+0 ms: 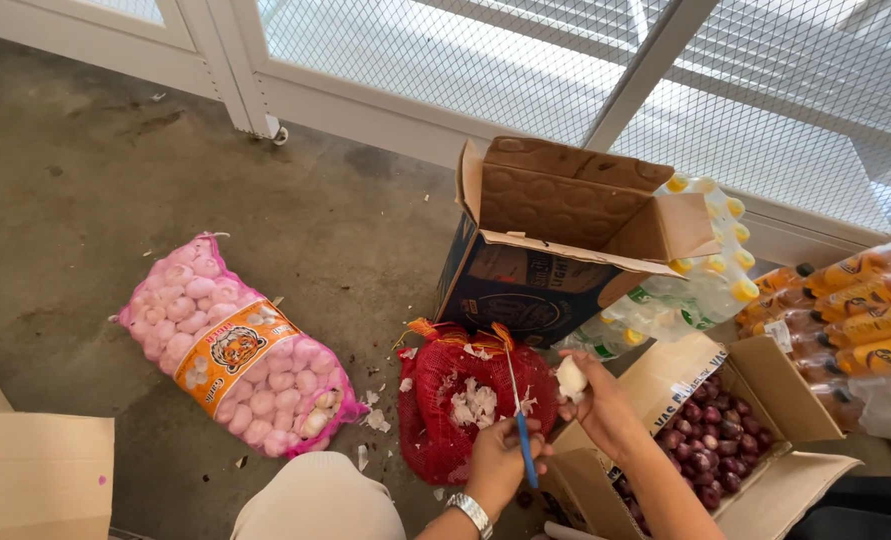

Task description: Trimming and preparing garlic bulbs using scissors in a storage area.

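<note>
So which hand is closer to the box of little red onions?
Right. The right hand, holding a garlic bulb, is over the onion box's flap; the left hand, with a blue knife, sits beside it.

Bright daylight comes in through the mesh windows (485, 50) at the top, which are partly blown out to white. The concrete floor (95, 190) is evenly lit with soft, faint shadows. Focus is sharp throughout; straight frames bend slightly toward the edges.

Orange bottles (870, 310) cut off at right edge.
</note>
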